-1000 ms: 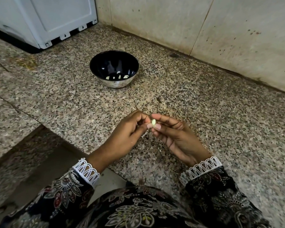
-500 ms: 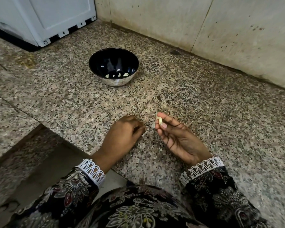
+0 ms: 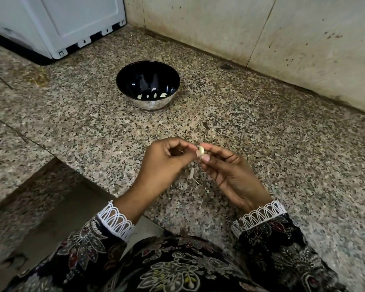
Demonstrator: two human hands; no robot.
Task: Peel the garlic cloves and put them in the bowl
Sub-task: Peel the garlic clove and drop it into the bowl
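A small pale garlic clove (image 3: pixel 201 150) is pinched between the fingertips of my right hand (image 3: pixel 230 175) above the speckled granite counter. My left hand (image 3: pixel 164 163) meets it from the left, thumb and forefinger touching the clove's left side. A dark bowl (image 3: pixel 124 81) with a shiny metal outside stands farther back, about a hand's length beyond my hands. Several peeled cloves (image 3: pixel 152 95) lie at its bottom. A strip of garlic skin (image 3: pixel 192 173) lies on the counter just below my fingertips.
A white appliance (image 3: pixel 57 24) stands at the back left on the granite counter (image 3: pixel 282 144). A stained tiled wall (image 3: pixel 261 34) runs along the back right. The counter edge drops off at the lower left, near my left sleeve.
Half a second ago my left hand rested low on the counter, away from the clove. It has risen and come back to the clove in my right fingertips.
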